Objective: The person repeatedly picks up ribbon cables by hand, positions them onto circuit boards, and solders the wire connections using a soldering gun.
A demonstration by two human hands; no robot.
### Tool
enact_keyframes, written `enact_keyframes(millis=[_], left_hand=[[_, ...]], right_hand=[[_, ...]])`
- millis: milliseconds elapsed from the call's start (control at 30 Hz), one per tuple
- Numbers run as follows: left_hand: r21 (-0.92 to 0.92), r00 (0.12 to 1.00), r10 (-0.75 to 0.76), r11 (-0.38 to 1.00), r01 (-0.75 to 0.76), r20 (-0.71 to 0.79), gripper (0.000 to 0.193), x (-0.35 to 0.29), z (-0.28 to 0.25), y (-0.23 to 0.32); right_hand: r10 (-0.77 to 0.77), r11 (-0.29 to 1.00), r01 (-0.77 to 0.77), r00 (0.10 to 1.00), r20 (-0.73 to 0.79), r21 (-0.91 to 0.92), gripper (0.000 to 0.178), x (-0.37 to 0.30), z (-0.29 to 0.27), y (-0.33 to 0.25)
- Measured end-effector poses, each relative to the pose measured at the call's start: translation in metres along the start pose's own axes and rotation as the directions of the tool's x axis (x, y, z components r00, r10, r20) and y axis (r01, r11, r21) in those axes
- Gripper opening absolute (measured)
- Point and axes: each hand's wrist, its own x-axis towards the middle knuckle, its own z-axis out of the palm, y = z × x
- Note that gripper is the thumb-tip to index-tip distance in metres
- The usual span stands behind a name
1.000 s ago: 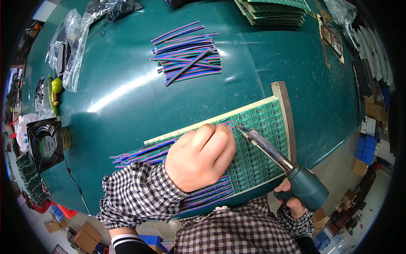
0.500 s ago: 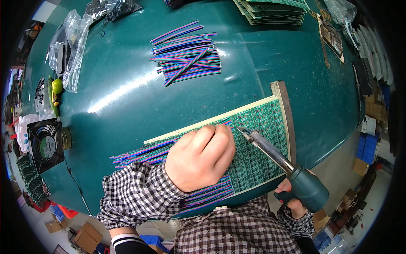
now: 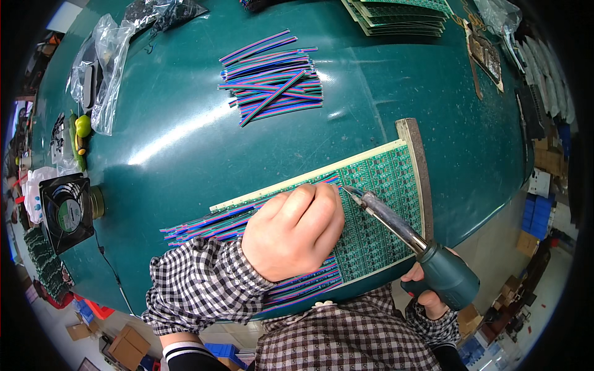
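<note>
My left hand [image 3: 294,232] is closed in a pinch over a green circuit board panel [image 3: 380,229], on the end of a multicoloured ribbon wire [image 3: 332,180]. Its fingertips are mostly hidden behind the knuckles. My right hand [image 3: 433,303] grips a dark green soldering gun [image 3: 450,278] by its handle. The gun's metal tip points up and left and meets the panel just right of my left fingers, by the wire's end; whether it touches the wire is too small to tell. More ribbon wires [image 3: 306,287] lie in rows across the panel's left part, running out leftward.
A bar [image 3: 417,167] edges the panel's right side. Beyond lies a pile of loose ribbon wires [image 3: 272,86]. Stacked circuit boards [image 3: 402,18] are at the back. A black fan [image 3: 67,210] stands at the left, near plastic bags [image 3: 102,74]. A worn tray [image 3: 484,55] sits far right.
The soldering gun has shifted slightly left, bringing its tip closer to my left fingers. My left hand has hardly moved.
</note>
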Motion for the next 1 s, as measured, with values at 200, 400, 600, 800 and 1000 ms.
enact_keyframes(millis=[200, 400, 600, 800, 1000], left_hand=[[-0.01, 1.0, -0.002, 1.0, 0.002, -0.001, 0.034, 0.0, 0.001, 0.0], [-0.003, 1.0, 0.003, 1.0, -0.003, 0.002, 0.035, 0.0, -0.001, 0.0], [0.001, 1.0, 0.004, 1.0, -0.004, 0.011, 0.036, -0.002, 0.0, 0.001], [-0.008, 1.0, 0.005, 1.0, -0.005, 0.017, 0.036, 0.0, 0.001, 0.0], [0.055, 0.995, 0.012, 0.998, -0.017, 0.095, 0.039, 0.001, -0.012, -0.001]], right_hand=[[0.01, 1.0, -0.01, 1.0, 0.008, -0.025, 0.053, 0.002, -0.001, -0.004], [0.009, 1.0, -0.009, 1.0, -0.017, -0.001, 0.054, -0.001, 0.0, -0.002], [0.052, 0.996, -0.05, 0.998, -0.023, 0.074, 0.057, -0.003, -0.001, -0.001], [0.106, 0.939, -0.11, 0.994, 0.028, 0.325, 0.071, -0.009, -0.009, 0.017], [0.004, 0.772, -0.002, 1.0, -0.001, 0.635, 0.083, 0.013, -0.009, 0.029]])
